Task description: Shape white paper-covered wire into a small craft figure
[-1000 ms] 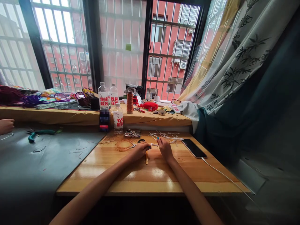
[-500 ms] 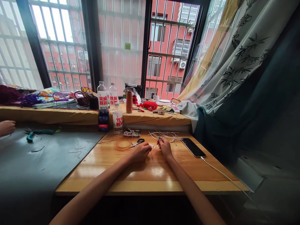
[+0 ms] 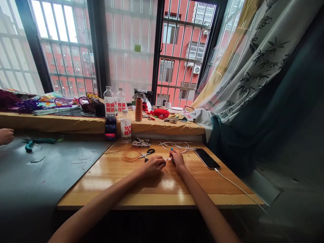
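Observation:
My left hand (image 3: 154, 164) rests closed on the wooden table (image 3: 162, 189), fingertips pinched toward my right hand (image 3: 177, 158). The right hand is also closed, pinching a small pale piece with a blue tip (image 3: 171, 149) sticking up from its fingers. Between the two hands lies a tiny light object (image 3: 168, 158) that both seem to grip; it is too small to name. Black-handled scissors (image 3: 146, 154) lie just beyond my left hand, beside a coil of orange wire (image 3: 130, 155). White cord pieces (image 3: 177, 145) are scattered behind my right hand.
A phone (image 3: 207, 158) on a white cable (image 3: 240, 189) lies to the right. Water bottles (image 3: 125, 126), a thread spool (image 3: 138, 109) and clutter line the yellow-covered sill (image 3: 76, 124). Another person's hand (image 3: 5, 136) and green pliers (image 3: 35, 142) are on the grey table at left. Curtains hang right.
My left hand has slid over the small yellow stick that lay near it, hiding it, and closed in on my right hand. The scissors now show fully. The view tilted slightly.

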A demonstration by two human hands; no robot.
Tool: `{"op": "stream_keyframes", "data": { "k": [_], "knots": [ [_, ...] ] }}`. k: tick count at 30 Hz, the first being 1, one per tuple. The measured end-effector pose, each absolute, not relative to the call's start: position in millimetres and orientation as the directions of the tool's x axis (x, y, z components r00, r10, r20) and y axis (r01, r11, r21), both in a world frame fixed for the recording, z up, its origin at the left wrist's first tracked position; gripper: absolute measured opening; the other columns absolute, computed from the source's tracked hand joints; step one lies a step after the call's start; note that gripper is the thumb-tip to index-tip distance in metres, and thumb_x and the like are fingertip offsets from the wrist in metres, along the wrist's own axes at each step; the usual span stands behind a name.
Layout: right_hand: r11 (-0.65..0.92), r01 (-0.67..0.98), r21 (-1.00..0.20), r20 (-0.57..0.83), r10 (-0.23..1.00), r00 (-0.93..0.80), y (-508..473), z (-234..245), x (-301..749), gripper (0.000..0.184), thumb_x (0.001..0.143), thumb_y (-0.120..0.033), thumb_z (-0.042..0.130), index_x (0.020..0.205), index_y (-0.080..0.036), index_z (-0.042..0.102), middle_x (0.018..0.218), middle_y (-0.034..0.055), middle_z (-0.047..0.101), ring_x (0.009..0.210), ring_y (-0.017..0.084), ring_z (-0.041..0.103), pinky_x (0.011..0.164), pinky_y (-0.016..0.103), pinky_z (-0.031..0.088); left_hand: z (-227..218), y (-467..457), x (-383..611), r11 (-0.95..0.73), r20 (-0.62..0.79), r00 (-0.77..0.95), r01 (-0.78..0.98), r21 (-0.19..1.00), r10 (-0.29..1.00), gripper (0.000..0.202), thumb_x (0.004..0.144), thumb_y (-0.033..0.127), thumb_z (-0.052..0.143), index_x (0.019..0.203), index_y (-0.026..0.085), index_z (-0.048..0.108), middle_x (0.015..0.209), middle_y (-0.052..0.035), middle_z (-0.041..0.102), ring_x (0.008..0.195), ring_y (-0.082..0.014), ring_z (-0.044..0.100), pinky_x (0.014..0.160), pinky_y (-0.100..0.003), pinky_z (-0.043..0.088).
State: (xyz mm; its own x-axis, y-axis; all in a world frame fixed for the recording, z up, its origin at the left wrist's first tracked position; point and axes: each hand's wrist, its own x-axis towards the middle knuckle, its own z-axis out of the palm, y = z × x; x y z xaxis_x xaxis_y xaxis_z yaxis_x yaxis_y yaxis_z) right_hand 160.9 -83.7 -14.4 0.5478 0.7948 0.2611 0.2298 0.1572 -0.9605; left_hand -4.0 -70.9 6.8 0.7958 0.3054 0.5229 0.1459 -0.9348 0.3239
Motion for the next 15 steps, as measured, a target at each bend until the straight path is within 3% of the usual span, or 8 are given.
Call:
{"op": "stream_keyframes", "data": {
  "k": [6,10,15],
  "knots": [
    [0.210,0.100,-0.973,0.230,0.798,0.558,-83.6,-11.2,158.4,0.020,0.061,-0.033,0.048,0.049,-0.017,0.047,0.040,-0.0056,0.045,0.032,0.006,0.036,0.034,0.019,0.024,6.1,-75.3,-2.9,-0.874,0.501,0.779,0.120,0.471,0.377,0.021,0.076,0.012,0.039,0.071,0.014,0.060,0.069,-0.0014,0.052,0.064,-0.0098,0.046,0.062,-0.019,0.035],
    [0.291,-0.062,-0.955,0.210,0.806,0.554,-88.1,-3.8,162.0,0.017,0.060,-0.034,0.050,0.059,-0.017,0.050,0.053,-0.0028,0.054,0.032,0.005,0.034,0.032,0.019,0.024,5.4,-73.1,-2.3,-0.778,0.524,0.716,0.042,0.627,0.460,0.018,0.075,0.016,0.042,0.071,0.014,0.060,0.070,-0.0019,0.052,0.067,-0.0107,0.047,0.064,-0.021,0.036],
    [0.371,-0.189,-0.909,0.242,0.841,0.484,-98.7,11.9,164.6,0.015,0.063,-0.033,0.051,0.064,-0.019,0.049,0.062,-0.0009,0.056,0.031,0.004,0.027,0.031,0.020,0.021,14.2,-64.6,-3.5,-0.424,0.393,0.642,-0.115,0.898,0.658,0.015,0.068,0.024,0.046,0.065,0.013,0.055,0.059,0.0010,0.047,0.055,-0.0091,0.044,0.053,-0.020,0.035]
  ]
}}
